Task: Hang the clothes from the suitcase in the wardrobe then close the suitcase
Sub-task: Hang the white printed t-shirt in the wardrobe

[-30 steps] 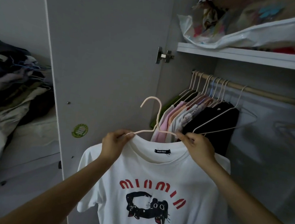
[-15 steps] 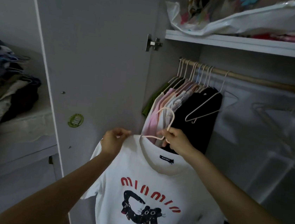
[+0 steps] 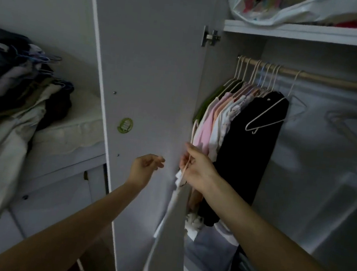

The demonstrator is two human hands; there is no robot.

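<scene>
Two bare arms reach toward the open wardrobe. The right hand [image 3: 198,168] has its fingers [image 3: 184,160] pinched round one pale hanger [image 3: 191,141] carrying the white T-shirt [image 3: 168,234], which now hangs edge-on below the hand, so its printed front no longer shows. The left hand [image 3: 146,168], which held the shirt's shoulder half a second ago, has let go and hovers beside it, fingers loosely curled and empty. Behind, the wooden rail [image 3: 335,80] carries about ten hangers: most bear clothes [image 3: 241,120] bunched at the left end, and one empty hanger [image 3: 268,119] lies against the black garment. One bag [image 3: 287,11] sits on the shelf [image 3: 307,33] above. The door [image 3: 150,65] stands open at left.
</scene>
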